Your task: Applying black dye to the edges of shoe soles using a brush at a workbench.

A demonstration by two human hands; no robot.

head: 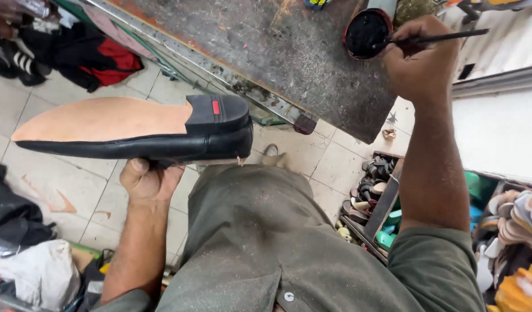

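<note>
My left hand (pixel 147 179) grips a black loafer (pixel 162 144) from below, holding it sole-up. Its tan leather sole (pixel 104 118) faces the camera and a black heel block with a small red tab (pixel 215 107) sits at the right end. My right hand (pixel 419 63) holds a thin black brush (pixel 445 37) whose tip dips into a round red-rimmed pot of black paste (pixel 367 33). The pot stands on a worn, stained wooden workbench (pixel 277 52).
A tiled floor (pixel 58 190) lies below, with dark clothes and shoes at the upper left and cloth bags at the lower left. A rack of shoes and sandals (pixel 373 193) stands at the right. My grey-green shirt fills the lower middle.
</note>
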